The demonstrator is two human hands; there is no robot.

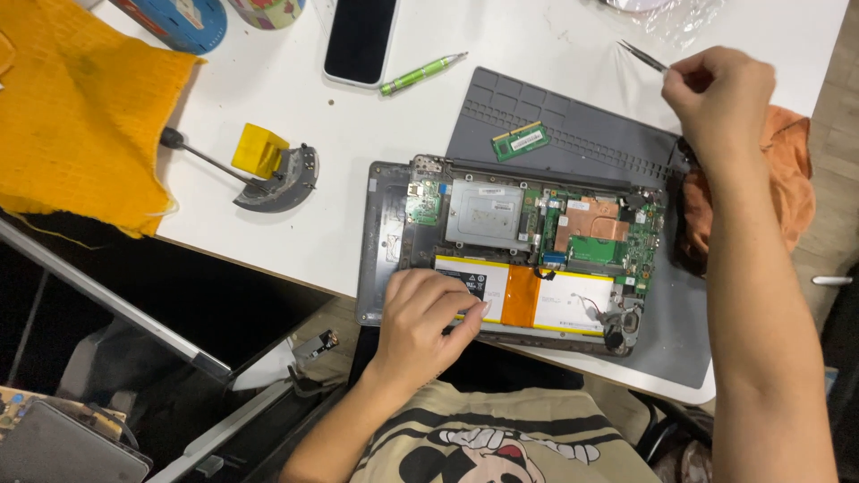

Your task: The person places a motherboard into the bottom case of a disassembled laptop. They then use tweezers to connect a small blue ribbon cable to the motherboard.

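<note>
An opened laptop [385,224] lies bottom-up on a white table, showing a green circuit board [617,246], a copper heat plate [591,222], a metal shield [486,213] and a flat white battery [555,295] with an orange strip. My left hand [425,317] rests on the battery's left end, fingers curled against it. My right hand [720,94] is raised over the mat's far right corner and pinches metal tweezers [642,55], tips pointing up-left, away from the laptop.
A grey work mat [573,125] carries a loose green memory module [520,140]. Left of the laptop lie a screwdriver [199,154], a yellow block [259,148] and a grey part. A phone [360,38], green pen tool [422,73], yellow cloth [76,107] and orange cloth [792,161] surround them.
</note>
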